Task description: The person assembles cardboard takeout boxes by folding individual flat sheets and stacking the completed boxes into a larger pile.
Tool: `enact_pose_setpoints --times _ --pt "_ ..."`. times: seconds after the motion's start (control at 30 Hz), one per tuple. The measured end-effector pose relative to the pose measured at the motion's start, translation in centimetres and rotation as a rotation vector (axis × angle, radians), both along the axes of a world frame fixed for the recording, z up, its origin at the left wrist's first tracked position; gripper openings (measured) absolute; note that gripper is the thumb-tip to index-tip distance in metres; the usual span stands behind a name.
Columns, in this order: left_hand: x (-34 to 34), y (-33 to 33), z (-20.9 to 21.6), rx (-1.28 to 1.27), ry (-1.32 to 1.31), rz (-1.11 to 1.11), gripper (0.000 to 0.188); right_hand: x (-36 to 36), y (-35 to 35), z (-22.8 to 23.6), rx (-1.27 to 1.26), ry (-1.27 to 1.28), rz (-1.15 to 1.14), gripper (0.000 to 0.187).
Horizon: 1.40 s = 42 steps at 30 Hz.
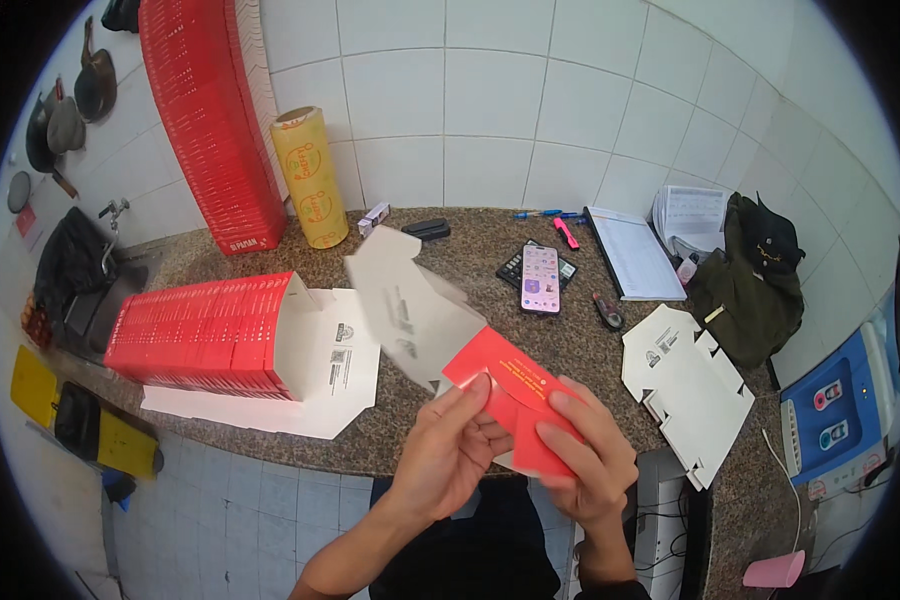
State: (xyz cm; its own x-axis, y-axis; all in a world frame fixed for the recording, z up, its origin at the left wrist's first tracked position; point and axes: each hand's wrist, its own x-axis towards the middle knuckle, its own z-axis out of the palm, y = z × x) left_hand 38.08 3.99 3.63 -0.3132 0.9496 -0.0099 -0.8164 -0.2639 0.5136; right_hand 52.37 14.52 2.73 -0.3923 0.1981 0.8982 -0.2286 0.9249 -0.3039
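I see the left hand (452,440) pinching a flat red-and-white cardboard carton blank (483,352) between thumb and fingers, the right hand (598,458) gripping its red end; it is held over the speckled brown stone counter (575,350), right of a row of red cardboard cartons (210,330)
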Motion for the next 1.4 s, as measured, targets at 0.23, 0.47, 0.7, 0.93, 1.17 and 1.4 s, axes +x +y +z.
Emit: enact_pose_setpoints --times 0.23,0.47,0.7,0.93,1.17,1.4 --pt "1.0 0.0 0.2 0.048 -0.048 0.050 0.033 -1.4 -0.9 -0.2 0.000 -0.063 -0.187 0.037" --pt "1.3 -0.9 -0.5 -0.013 0.031 0.102 0.034 -2.0 -2.2 -1.9 0.009 -0.104 -0.252 0.039" --pt "0.6 -2.9 -2.4 -0.063 0.634 0.414 0.044 -0.9 -3.5 -4.9 -0.301 0.011 -0.050 0.048" --pt "-0.5 -4.1 -1.1 -0.277 1.194 0.127 0.027 -1.8 -1.0 -2.7 -0.425 -0.176 -0.293 0.060" --pt "-0.4 -3.8 -1.3 -0.122 1.396 0.378 0.030 -0.9 -2.3 -4.3 -0.530 -0.026 -0.110 0.034" --pt "-1.2 -4.6 -2.1 -0.083 1.410 0.636 0.029 0.1 -3.5 -0.9 -0.400 -0.471 0.062 0.034"
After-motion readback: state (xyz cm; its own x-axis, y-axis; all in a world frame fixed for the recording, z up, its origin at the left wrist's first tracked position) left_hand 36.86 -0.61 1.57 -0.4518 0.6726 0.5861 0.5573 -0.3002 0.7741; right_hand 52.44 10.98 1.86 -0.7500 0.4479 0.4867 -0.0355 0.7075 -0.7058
